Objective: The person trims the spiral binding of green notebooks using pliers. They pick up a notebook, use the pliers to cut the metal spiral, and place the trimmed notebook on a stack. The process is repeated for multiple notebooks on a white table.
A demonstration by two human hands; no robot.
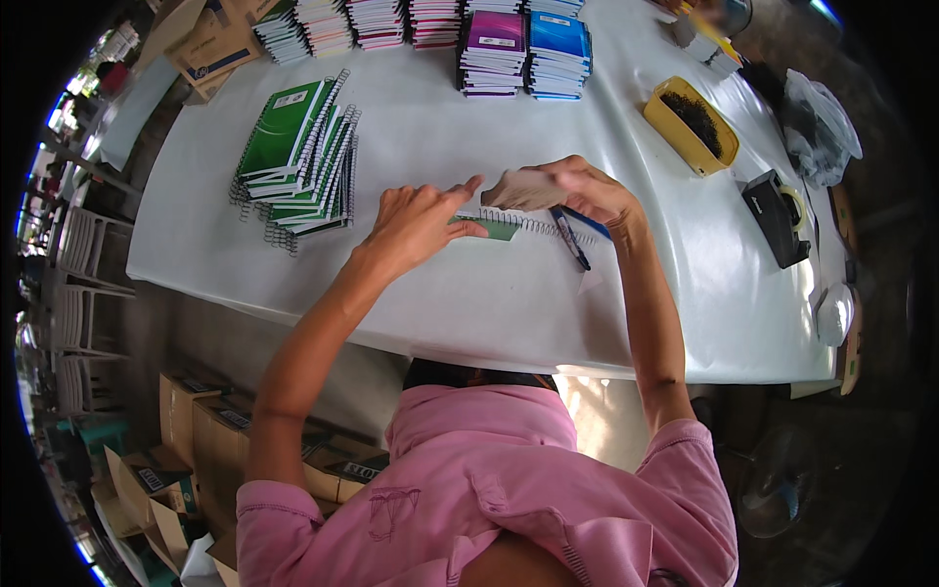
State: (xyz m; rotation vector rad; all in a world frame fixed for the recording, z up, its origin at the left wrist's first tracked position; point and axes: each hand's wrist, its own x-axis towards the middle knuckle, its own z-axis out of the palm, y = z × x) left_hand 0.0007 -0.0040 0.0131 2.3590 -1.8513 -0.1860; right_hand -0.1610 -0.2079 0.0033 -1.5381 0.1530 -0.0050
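At two o'clock a yellow tub [668,140] holds dark bits [693,115], right hand [592,191] gripping blurred sheets [523,192], left hand [416,220] with thumb and forefinger apart.

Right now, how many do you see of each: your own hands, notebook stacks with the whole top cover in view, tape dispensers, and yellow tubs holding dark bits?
Hands: 2 (left hand, right hand)
Notebook stacks: 3 (green stack, purple stack, blue stack)
Tape dispenser: 1
Yellow tub: 1
Total: 7
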